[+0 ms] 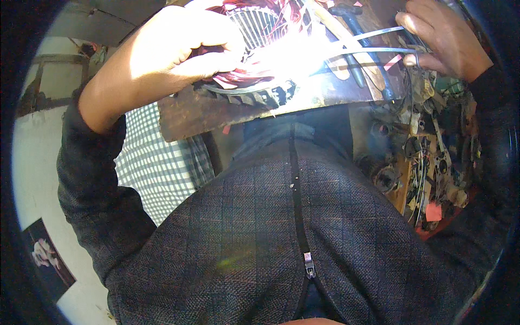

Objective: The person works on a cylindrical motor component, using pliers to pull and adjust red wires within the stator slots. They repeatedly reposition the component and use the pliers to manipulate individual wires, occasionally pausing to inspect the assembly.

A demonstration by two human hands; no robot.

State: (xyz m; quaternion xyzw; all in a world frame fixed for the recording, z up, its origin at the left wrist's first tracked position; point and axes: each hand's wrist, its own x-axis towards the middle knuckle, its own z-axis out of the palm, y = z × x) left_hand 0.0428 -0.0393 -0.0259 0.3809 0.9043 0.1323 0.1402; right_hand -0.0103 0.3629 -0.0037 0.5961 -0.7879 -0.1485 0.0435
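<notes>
Near side of the wound metal ring: bare strip of brown board, room to slide a hand in.
Left of ring: blocked by the left hand.
Right of ring: barred by the two-armed metal tool in the right hand, above loose hand tools.
Farther right: piled metal parts.
Ring's right edge: glare hides clearance.

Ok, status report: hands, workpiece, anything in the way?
Left hand at red wires on slotted core. Right hand holding scissors, handles spread. Glare hides their far end.
</notes>
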